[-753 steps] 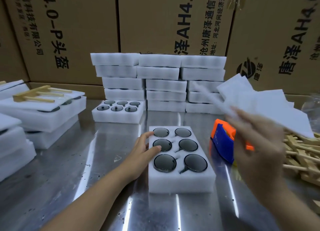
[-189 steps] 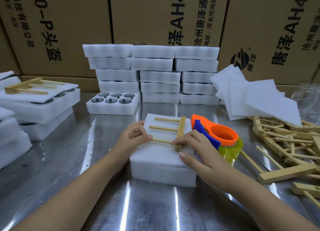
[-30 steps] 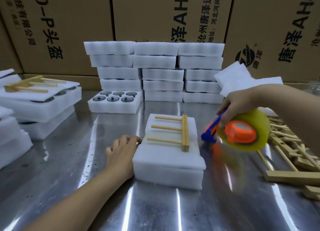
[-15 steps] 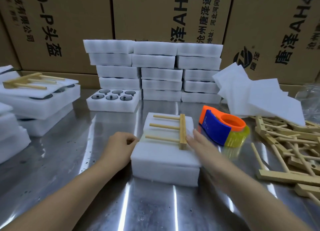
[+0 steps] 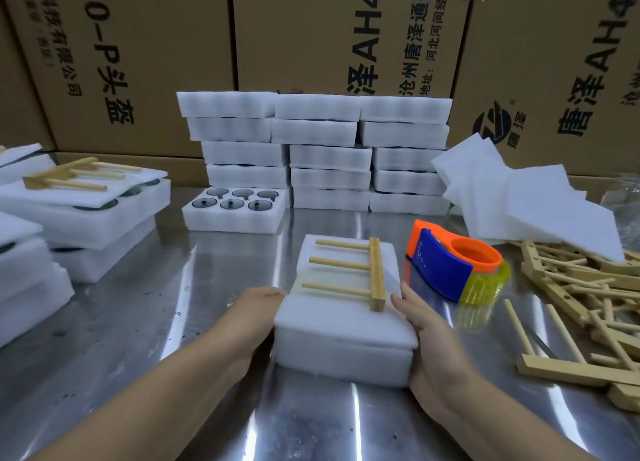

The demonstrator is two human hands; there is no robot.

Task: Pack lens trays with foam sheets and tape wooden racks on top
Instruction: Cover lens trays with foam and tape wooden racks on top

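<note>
The tape dispenser [image 5: 446, 266], released, now stands on the surface [image 5: 166, 322]. The right hand [image 5: 427, 327] has joined the left hand [image 5: 258, 317], and the fingers of both grasp the sides of the tray [image 5: 343, 356].

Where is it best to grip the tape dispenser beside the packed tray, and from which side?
Probably by its orange ring, from above with the right hand: the tape dispenser lies flat, right of the packed tray, with the ring's opening facing up and clear.
</note>
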